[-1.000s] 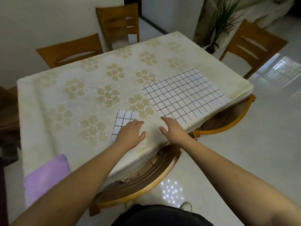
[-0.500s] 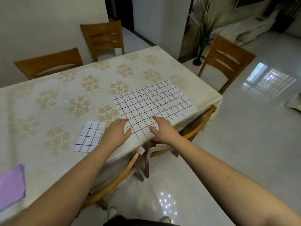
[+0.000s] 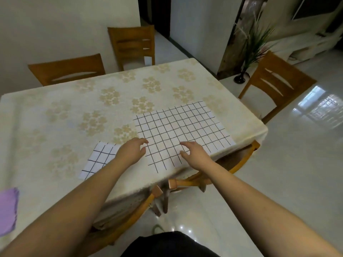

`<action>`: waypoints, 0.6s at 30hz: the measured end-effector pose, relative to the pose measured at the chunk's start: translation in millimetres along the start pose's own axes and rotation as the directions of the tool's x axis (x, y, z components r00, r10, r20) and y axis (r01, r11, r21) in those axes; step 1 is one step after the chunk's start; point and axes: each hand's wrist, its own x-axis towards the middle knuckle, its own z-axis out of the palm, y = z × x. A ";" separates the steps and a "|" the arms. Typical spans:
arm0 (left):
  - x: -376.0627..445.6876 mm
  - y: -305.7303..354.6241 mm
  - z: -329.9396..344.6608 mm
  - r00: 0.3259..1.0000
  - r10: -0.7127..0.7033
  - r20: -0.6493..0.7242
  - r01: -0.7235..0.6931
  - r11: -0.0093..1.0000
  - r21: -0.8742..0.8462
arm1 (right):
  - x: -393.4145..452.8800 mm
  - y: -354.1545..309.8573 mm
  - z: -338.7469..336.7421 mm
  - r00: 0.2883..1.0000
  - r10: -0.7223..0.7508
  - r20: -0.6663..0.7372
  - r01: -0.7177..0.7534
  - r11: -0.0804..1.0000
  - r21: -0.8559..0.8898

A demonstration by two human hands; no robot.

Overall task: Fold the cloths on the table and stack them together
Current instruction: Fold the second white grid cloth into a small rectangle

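Both hands have travelled off the small folded piece and out over the big grid cloth since a second ago. Now the left hand hovers at that cloth's near left corner and the right hand sits over its near edge, fingers loosely spread, gripping nothing yet. The cloth lies flat and unfolded near the table's right end, close to the near edge. Just left of the left wrist rests the folded grid cloth, and a purple cloth lies well apart at the far left.

To fold well, I reckon each hand should pinch a near corner, carry the edge across to meet the far one, and use the printed lines to keep it square. Earlier the left hand rested on the folded piece; it is clear of it now.
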 end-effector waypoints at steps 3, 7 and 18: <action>21.1 -6.1 4.4 0.999 0.003 0.046 -0.002 1.000 -0.021 | 21.7 11.7 -10.4 1.000 0.019 0.013 -0.018 0.999 -0.026; 38.2 -13.9 16.2 0.995 -0.021 0.102 0.025 0.999 -0.038 | 44.0 26.7 -16.3 0.996 0.073 0.059 -0.071 0.997 -0.033; 68.7 -19.7 45.7 0.970 -0.220 0.105 0.238 0.947 -0.217 | 105.8 76.0 -31.1 0.964 0.162 0.211 -0.168 0.986 0.013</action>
